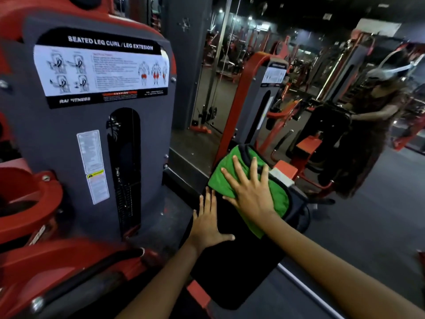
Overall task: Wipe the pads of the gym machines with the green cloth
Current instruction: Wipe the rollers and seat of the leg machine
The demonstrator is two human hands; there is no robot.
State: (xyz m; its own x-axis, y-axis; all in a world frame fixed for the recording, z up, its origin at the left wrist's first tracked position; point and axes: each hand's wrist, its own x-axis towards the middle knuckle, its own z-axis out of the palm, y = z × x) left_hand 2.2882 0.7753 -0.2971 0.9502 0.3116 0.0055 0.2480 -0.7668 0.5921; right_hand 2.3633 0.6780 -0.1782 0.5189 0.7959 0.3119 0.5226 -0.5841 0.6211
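Note:
A long black pad (236,268) of the leg curl machine runs from the lower middle up towards the mirror. The green cloth (279,196) lies spread over its far end. My right hand (248,187) presses flat on the cloth with fingers straight and spread. My left hand (208,223) rests flat on the bare pad just left of the cloth, fingers straight, holding nothing.
The grey weight-stack cover (69,139) with an instruction label stands close on the left, with red frame parts (30,203) below it. A wall mirror (299,88) ahead reflects the gym, other red machines and me. Dark floor lies to the right.

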